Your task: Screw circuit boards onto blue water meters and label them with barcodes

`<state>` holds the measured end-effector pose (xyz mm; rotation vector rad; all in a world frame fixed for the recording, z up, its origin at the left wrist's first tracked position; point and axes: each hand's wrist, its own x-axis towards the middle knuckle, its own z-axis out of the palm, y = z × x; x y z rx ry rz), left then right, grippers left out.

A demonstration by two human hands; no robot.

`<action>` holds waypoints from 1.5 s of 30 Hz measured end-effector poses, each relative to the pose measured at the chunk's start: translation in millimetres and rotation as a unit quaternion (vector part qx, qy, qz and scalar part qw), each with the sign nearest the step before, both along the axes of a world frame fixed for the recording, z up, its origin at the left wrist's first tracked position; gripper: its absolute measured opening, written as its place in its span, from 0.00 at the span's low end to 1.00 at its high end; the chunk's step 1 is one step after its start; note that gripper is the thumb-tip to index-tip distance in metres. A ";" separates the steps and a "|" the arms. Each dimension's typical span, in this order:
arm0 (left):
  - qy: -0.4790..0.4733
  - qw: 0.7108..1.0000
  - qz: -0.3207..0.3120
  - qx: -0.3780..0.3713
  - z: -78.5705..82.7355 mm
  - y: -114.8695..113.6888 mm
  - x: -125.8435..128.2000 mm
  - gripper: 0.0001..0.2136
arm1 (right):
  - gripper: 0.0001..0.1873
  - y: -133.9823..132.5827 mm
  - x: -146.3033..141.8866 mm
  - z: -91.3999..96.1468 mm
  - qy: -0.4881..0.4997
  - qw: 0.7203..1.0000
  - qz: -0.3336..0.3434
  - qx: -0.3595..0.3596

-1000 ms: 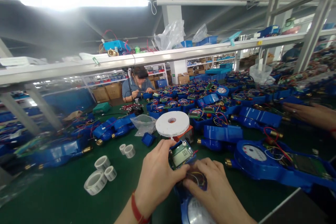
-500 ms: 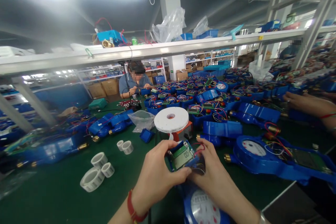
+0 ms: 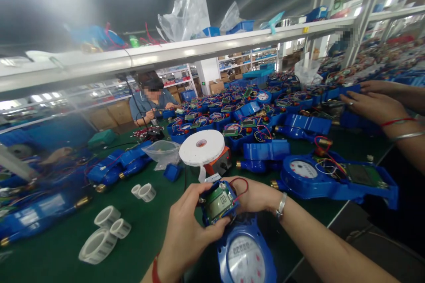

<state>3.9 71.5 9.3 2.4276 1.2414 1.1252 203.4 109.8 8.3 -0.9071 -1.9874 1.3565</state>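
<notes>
My left hand [image 3: 191,225] grips the display end of a blue water meter [image 3: 244,254], thumb in front and fingers at the far edge. Its green circuit board with a small LCD screen [image 3: 218,204] faces me and shows digits. The meter's round dial lies below, nearer to me. My right hand [image 3: 254,195] is behind the display end, beside a red wire loop; its fingers are mostly hidden, so I cannot tell what they hold. Just beyond is the loose end of white tape from a large roll [image 3: 202,148] on an orange-and-black device [image 3: 219,163].
Rolls of printed labels [image 3: 99,244] stand on the green table [image 3: 139,221] at left. Several blue meters with loose wires fill the middle and right. A co-worker's hands [image 3: 375,104] work at the right; another person [image 3: 151,101] sits across. A shelf [image 3: 199,51] crosses above.
My right hand has moved from the display's right side to behind it, toward the tape end. The view has shifted right, and more of the meter's dial shows.
</notes>
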 end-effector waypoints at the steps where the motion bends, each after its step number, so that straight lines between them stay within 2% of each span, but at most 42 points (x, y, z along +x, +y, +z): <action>1: -0.004 1.000 0.003 -0.002 0.2 0.2 -0.1 0.25 | 0.28 -7.9 5.9 -0.8 0.017 1.000 -0.008 -0.015; 3: -0.009 1.000 0.013 -0.009 1.0 0.7 0.0 0.24 | 0.31 -31.2 19.3 -4.4 0.043 0.995 -0.087 -0.028; 4: -0.010 1.000 0.019 -0.016 1.5 0.9 0.1 0.23 | 0.28 -45.0 25.1 -6.6 0.055 0.984 -0.171 -0.017; 5: -0.012 0.999 0.027 -0.025 1.9 1.2 0.2 0.22 | 0.20 -58.9 29.3 -8.7 0.049 0.964 -0.260 0.030; 6: -0.014 0.999 0.033 -0.033 2.2 1.5 0.3 0.22 | 0.12 -71.5 31.7 -10.0 0.035 0.946 -0.306 0.099; 7: -0.016 0.998 0.037 -0.041 2.5 1.9 0.2 0.21 | 0.06 -81.8 32.2 -10.3 0.023 0.938 -0.297 0.178; 9: -0.022 0.998 0.037 -0.054 2.9 2.9 -0.3 0.20 | 0.03 -92.4 29.2 -8.0 -0.012 0.923 -0.216 0.317; 10: -0.027 0.997 0.037 -0.059 3.0 3.5 -0.6 0.20 | 0.03 -92.4 26.8 -5.7 -0.032 0.915 -0.176 0.362; 12: -0.033 0.996 0.040 -0.072 3.3 4.5 -1.4 0.21 | 0.02 -84.3 22.9 -0.9 -0.073 0.901 -0.149 0.402; 15: -0.044 0.994 0.053 -0.086 3.5 5.5 -1.9 0.22 | 0.05 -66.2 20.2 2.7 -0.106 0.904 -0.157 0.383; 19: -0.052 0.993 0.045 -0.092 1.4 5.8 -2.1 0.22 | 0.07 -54.0 14.3 -0.1 -0.110 0.932 -0.225 0.262; 23: -0.065 0.996 0.038 -0.055 -4.5 5.7 -2.6 0.23 | 0.10 -49.3 5.9 -1.4 -0.121 0.926 -0.295 0.202; 30: -0.131 0.990 0.024 -0.033 -15.9 5.6 -0.7 0.23 | 0.04 -48.2 2.0 9.0 -0.162 0.934 -0.246 0.205; 32: -0.155 0.987 0.026 -0.028 -19.0 4.5 1.9 0.23 | 0.04 -51.4 -0.3 10.4 -0.175 0.929 -0.253 0.204; 35: -0.168 0.985 0.040 -0.005 -22.9 0.5 5.6 0.23 | 0.03 -51.3 -4.1 8.1 -0.166 0.936 -0.268 0.157; 38: -0.116 0.992 0.030 0.033 -23.6 -5.8 7.4 0.23 | 0.04 -41.6 -5.3 1.2 -0.124 0.958 -0.233 0.112; 41: -0.042 0.997 0.030 0.055 -19.6 -11.1 8.5 0.23 | 0.05 -31.6 0.9 -4.7 -0.095 0.972 -0.191 0.103; 45: -0.002 0.997 0.041 0.060 -11.7 -13.9 10.4 0.22 | 0.07 -41.9 22.4 -7.4 -0.066 0.974 -0.191 0.102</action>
